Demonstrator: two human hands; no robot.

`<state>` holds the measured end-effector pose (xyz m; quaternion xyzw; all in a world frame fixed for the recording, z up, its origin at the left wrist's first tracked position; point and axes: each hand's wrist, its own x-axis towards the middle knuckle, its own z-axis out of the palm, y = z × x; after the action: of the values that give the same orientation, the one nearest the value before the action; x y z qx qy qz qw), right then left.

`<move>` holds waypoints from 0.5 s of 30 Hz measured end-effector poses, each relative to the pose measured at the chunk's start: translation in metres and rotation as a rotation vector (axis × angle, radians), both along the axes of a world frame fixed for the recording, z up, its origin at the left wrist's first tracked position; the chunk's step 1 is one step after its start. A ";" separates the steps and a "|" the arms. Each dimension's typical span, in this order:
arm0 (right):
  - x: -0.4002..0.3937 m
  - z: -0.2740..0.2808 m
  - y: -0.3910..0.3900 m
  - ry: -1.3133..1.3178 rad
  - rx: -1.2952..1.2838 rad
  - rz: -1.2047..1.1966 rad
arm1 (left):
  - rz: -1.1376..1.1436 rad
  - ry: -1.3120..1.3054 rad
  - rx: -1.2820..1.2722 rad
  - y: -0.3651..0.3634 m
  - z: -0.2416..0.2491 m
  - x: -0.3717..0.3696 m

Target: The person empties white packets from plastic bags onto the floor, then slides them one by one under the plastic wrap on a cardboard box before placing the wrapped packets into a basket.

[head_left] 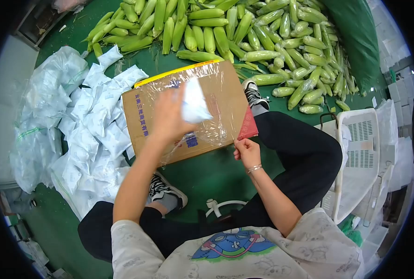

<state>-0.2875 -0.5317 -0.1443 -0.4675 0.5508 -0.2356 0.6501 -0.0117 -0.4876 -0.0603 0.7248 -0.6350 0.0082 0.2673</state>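
Note:
A cardboard box (144, 135) with purple printing lies in front of me, its top covered by clear plastic film (218, 118). Over it, my left hand (170, 114) grips a white ice pack (196, 103); both are a little blurred by motion. At the box's near right corner, my right hand (247, 152) is closed in a pinch on the edge of the film. A red patch (248, 126) marks the corner beside it. What lies inside the box, under the film, cannot be made out.
Many similar white packs (88, 125) are heaped left of the box, beside a clear plastic bag (39, 125). Green corn ears (209, 39) pile up beyond it, with film-wrapped ears (304, 60) to the right. A white plastic basket (360, 158) stands by my right knee.

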 end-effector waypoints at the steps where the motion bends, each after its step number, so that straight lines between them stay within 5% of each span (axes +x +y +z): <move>1: -0.001 0.013 0.002 -0.011 -0.007 -0.002 | -0.033 0.012 0.028 -0.010 -0.008 -0.019; 6: 0.015 0.094 -0.006 -0.179 -0.102 0.042 | -0.223 -0.208 0.262 -0.015 -0.025 -0.056; 9: 0.064 0.084 -0.023 -0.274 -0.230 0.042 | -0.236 -0.127 0.317 -0.010 -0.027 -0.060; 11: 0.088 0.069 -0.031 0.102 -0.597 0.385 | -0.263 -0.009 0.212 -0.008 -0.040 -0.058; 13: 0.092 0.048 -0.042 0.085 -0.809 0.540 | -0.231 0.058 0.218 0.009 -0.042 -0.052; 15: 0.086 0.037 -0.054 0.063 -1.022 0.720 | 0.084 0.278 0.016 0.046 -0.055 -0.043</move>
<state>-0.2015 -0.5857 -0.1071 -0.8823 0.1955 -0.2214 0.3666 -0.0551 -0.4413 -0.1151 0.7469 -0.5612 -0.0862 0.3461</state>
